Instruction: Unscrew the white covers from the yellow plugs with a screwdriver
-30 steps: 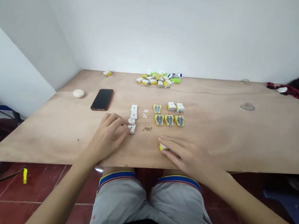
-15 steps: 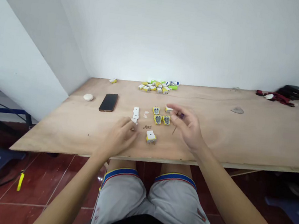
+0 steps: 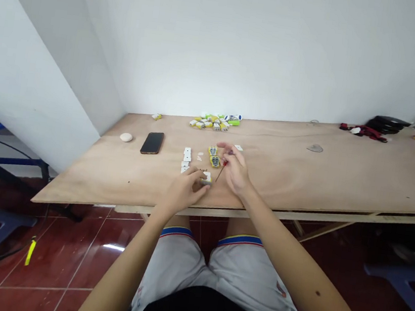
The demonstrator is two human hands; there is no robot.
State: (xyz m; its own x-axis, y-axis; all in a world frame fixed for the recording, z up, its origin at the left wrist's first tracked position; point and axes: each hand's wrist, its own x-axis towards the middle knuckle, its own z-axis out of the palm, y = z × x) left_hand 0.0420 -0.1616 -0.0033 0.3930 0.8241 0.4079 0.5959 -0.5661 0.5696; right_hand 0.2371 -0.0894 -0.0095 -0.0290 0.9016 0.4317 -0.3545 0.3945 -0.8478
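My left hand (image 3: 187, 186) rests on the wood with thumb and fingers closed around a white and yellow plug (image 3: 207, 178), part of which they cover. Just to its right, my right hand (image 3: 235, 172) holds a thin screwdriver (image 3: 220, 171), its shaft slanting down near the plug. Two opened yellow plug halves (image 3: 215, 161) with grey insides lie beyond, partly behind the right hand. White plug covers (image 3: 187, 154) stand in a column left of them, beside small clear pieces (image 3: 199, 156). Some tiny screws (image 3: 202, 169) show between the hands.
A pile of yellow, white and green plugs (image 3: 215, 122) lies against the wall. On the left are a phone (image 3: 152, 143), a white rounded object (image 3: 126, 137) and a single plug (image 3: 156, 116). Another white piece (image 3: 238, 148) lies beyond my right hand. The table's front edge (image 3: 276, 214) is close.
My left hand has moved right from the white covers onto the plug. My right hand, with the screwdriver, has come left towards it. The whole view has shifted slightly.
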